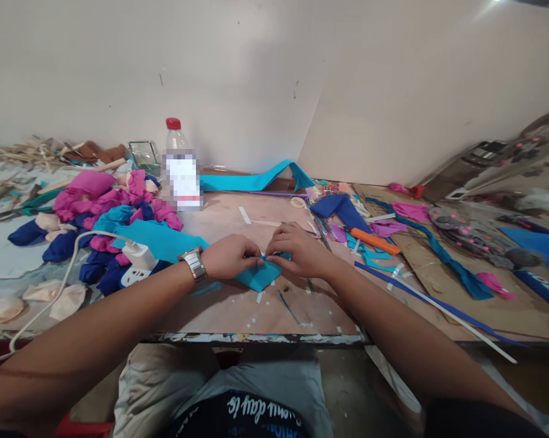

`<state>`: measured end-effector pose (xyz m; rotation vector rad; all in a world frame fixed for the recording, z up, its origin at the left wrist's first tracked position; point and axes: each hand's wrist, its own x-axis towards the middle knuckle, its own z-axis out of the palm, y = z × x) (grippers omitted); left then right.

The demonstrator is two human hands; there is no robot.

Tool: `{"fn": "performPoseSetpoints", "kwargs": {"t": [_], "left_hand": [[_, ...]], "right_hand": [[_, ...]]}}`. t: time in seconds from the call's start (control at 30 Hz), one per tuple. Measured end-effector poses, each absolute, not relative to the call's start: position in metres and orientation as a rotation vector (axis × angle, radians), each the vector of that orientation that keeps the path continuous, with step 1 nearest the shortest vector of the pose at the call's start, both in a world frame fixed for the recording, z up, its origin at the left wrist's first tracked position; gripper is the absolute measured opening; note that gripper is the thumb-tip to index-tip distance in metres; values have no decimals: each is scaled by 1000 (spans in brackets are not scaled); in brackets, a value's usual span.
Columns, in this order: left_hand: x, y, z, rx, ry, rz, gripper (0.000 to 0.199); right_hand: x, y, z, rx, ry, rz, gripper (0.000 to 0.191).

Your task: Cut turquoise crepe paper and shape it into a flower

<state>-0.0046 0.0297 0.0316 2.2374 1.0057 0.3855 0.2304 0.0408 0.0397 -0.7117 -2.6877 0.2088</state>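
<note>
The left hand (229,255) is pinching the strip (165,237) between thumb and fingertips, and the right hand (299,249) is gripping it just beside, the two sets of fingertips almost meeting. The strip is lying on the table (238,319), its worked end sitting between the middle and the near edge. Its long axis is running aslant to that edge, drawing nearer to it toward the right; the far end is pointing left, toward the bundles (96,194), while a corner under the fingers is pointing at the near edge. The step in hand is looking like folding or gathering this end, though the fingers are hiding the exact fold. By my judgement, the next move is calling for a firm pinch on both sides.

Beyond the left wrist, which is wearing a watch (195,266), a charger (143,257) is standing beside the bundles. Past the right hand, a cutter (375,241) is lying toward the table's right side, and a white stick (461,331) is jutting over the near edge. Along the far edge, a second strip (238,182) is stretching beside the bottle (174,135).
</note>
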Motion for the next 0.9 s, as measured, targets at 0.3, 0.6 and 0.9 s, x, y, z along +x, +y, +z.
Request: {"fn": "performPoseSetpoints", "kwargs": {"t": [0.3,0.6,0.9], "left_hand": [[-3,28,31,2203,1063,425,35],[-3,31,32,2079,1044,446,27],[-3,32,32,1974,1018,459,16]], "right_hand": [[226,41,33,-709,-2604,144,14],[226,41,33,-651,-2539,1,8],[225,39,32,-600,-2517,-75,7]]}}
